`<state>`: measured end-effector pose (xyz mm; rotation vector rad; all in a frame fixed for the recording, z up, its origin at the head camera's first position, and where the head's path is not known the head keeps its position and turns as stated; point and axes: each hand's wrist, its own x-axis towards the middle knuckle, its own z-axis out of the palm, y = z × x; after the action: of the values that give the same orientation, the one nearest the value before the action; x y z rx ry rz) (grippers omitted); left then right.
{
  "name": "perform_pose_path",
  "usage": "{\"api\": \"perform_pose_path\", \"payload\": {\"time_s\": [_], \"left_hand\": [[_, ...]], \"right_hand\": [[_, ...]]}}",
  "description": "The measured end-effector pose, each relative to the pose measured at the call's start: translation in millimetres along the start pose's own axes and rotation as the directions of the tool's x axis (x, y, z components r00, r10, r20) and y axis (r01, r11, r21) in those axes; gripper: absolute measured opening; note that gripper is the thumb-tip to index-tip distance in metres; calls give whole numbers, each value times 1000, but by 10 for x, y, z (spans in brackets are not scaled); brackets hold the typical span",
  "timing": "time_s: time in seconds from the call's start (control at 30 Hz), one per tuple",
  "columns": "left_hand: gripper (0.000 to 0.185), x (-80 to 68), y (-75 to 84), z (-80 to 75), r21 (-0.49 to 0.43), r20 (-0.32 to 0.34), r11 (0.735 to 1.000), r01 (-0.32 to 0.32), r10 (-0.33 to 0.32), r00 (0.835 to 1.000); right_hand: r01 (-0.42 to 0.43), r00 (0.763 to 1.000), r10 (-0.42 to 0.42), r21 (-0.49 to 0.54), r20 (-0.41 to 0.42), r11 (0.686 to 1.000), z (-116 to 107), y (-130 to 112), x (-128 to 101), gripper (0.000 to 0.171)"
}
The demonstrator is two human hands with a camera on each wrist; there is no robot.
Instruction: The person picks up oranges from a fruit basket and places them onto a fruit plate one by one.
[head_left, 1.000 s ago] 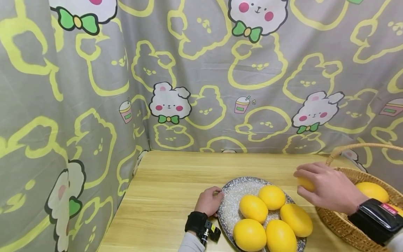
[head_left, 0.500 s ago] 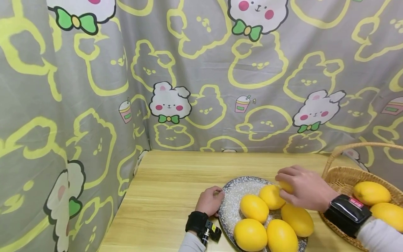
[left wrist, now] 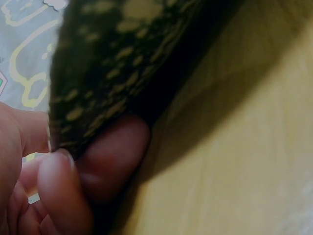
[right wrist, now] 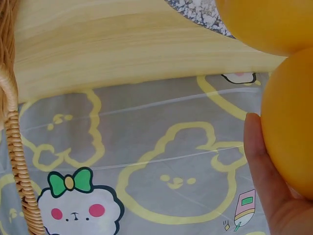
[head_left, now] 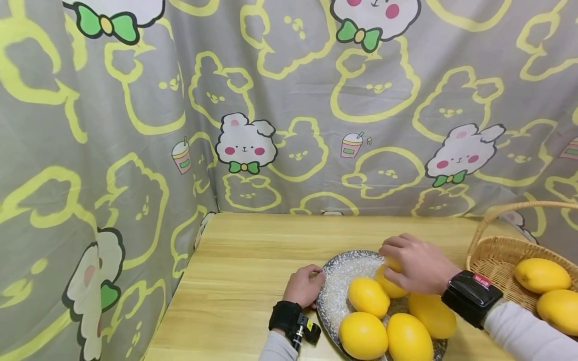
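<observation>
The rim of a speckled grey plate (head_left: 333,301) is pinched by my left hand (head_left: 304,287). In the left wrist view, fingers lie under the dark underside of the plate (left wrist: 112,54). My right hand (head_left: 420,264) grips a smooth yellow mango (right wrist: 291,127) over the plate's far right side, mostly hidden behind the fingers in the head view. Several more mangoes rest on the plate, among them one at the front (head_left: 363,336) and one behind it (head_left: 369,297). The held mango overlaps another mango (right wrist: 269,22) in the right wrist view.
A wicker basket (head_left: 489,250) with a tall handle stands at the right, holding a mango (head_left: 542,275) and another mango (head_left: 560,308). The wooden table (head_left: 239,281) ends at a patterned grey curtain (head_left: 298,100) behind and to the left.
My right hand has moved left with the mango, from the basket's edge to over the plate's far right side. My left hand has kept its grip on the rim.
</observation>
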<state>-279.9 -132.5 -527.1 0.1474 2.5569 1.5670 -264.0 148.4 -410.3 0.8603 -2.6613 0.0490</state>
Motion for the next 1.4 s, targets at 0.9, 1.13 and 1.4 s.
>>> {"api": "perform_pose_path", "payload": {"time_s": [0.9,1.13,1.4], "left_hand": [[31,9,21,-9,-9,6,1000,10,-10,1000],[32,5,29,-17,-4,7,1000,9,-9,1000],[31,3,30,-13,2,1,1000,24,-24,1000]], "right_hand": [[71,996,-74,-46,-46,996,136,25,172,25],[82,996,-84,-52,-35,995,148,15,224,23],[91,996,-91,-41,15,995,152,-21,302,24]]}}
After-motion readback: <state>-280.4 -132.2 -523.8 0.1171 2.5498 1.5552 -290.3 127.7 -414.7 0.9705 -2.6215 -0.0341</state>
